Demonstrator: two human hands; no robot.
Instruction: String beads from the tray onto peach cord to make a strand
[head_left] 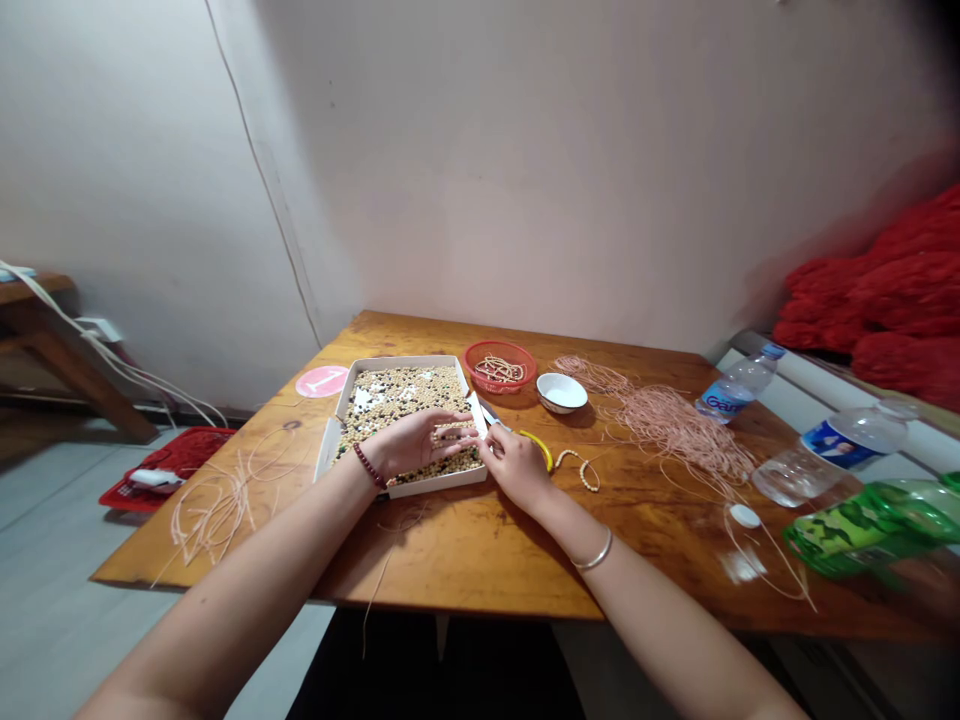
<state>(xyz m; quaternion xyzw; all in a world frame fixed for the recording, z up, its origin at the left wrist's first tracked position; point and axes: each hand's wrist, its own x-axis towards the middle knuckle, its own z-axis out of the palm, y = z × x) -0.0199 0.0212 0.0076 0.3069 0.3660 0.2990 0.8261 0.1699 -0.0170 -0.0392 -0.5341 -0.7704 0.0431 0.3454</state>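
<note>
My left hand (420, 442) is turned palm up over a shallow white box (426, 489), its fingers stretched out and apart. The box holds many small beads (397, 400), mostly tan with some black and white ones. Tan beads show between the left fingers; whether they lie on the hand or in the box behind, I cannot tell. At the box's right edge, my right hand (516, 462) pinches thumb and forefinger together close to the left fingertips. What sits in that pinch is too small to name. A short beaded string (589, 475) curls on the table beside the right hand.
Behind the right hand lies a tool with a yellow handle (541, 448), partly hidden. A red basket (501, 388) with beaded strands and a white bowl (562, 393) stand farther back. Pink cord (667, 425), several plastic bottles (832, 450) and loose string (217, 510) lie around.
</note>
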